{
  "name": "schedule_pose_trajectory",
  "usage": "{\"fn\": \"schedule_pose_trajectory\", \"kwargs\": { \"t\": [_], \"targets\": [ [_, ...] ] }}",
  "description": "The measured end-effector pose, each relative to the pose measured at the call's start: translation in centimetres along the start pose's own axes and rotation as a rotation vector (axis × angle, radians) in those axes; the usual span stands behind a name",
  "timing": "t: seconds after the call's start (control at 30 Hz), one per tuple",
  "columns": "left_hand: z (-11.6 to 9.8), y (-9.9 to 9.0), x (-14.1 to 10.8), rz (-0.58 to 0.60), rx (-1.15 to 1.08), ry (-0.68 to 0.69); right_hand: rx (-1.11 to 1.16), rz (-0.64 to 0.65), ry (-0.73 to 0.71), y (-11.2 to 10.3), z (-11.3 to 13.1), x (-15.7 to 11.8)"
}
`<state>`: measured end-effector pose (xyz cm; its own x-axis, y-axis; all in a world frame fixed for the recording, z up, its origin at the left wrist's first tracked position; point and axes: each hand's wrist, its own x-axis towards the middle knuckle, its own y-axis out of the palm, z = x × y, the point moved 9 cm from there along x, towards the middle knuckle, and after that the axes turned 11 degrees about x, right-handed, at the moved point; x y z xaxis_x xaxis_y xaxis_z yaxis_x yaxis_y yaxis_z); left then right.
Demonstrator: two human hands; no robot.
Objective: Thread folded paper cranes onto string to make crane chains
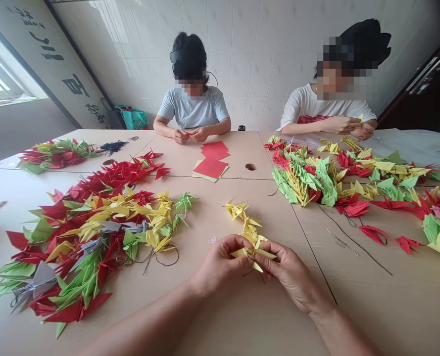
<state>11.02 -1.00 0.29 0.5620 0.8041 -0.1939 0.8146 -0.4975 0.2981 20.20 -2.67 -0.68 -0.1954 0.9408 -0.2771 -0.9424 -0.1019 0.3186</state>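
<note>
My left hand [221, 263] and my right hand [290, 274] meet low in the middle of the table, above its surface. Between their fingertips they pinch a yellow paper crane [255, 253], the lowest of a short string of yellow paper cranes [248, 228] that reaches up and away from me. A thin dark thread [253, 273] hangs below the fingers. The closest pile of loose cranes, in red, yellow and green [104, 232], lies to my left, apart from my hands.
Two co-workers sit across the table, folding paper in their hands. A heap of coloured cranes [338, 180] covers the right side. Red paper sheets [210, 168] lie on the far table, and a needle with dark thread [341, 241] lies to my right.
</note>
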Motion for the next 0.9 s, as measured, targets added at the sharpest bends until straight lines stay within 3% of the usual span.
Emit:
{"fn": "schedule_pose_trajectory", "kwargs": {
  "t": [0.3, 0.6, 0.73, 0.9],
  "targets": [
    [-0.3, -0.7, -0.1, -0.041, 0.079, 0.068, -0.011, 0.003, -0.011, 0.1, 0.2, 0.1],
    [0.0, -0.9, 0.5, -0.033, -0.006, 0.081, 0.001, 0.007, -0.029, 0.0, 0.2, 0.2],
    [0.2, -1.2, 0.5, -0.060, 0.092, 0.095, -0.017, -0.010, -0.030, 0.0, 0.2, 0.2],
    [0.7, -1.2, 0.6, -0.016, 0.067, 0.081, -0.034, -0.023, -0.003, 0.0, 0.1, 0.3]
  ]
}}
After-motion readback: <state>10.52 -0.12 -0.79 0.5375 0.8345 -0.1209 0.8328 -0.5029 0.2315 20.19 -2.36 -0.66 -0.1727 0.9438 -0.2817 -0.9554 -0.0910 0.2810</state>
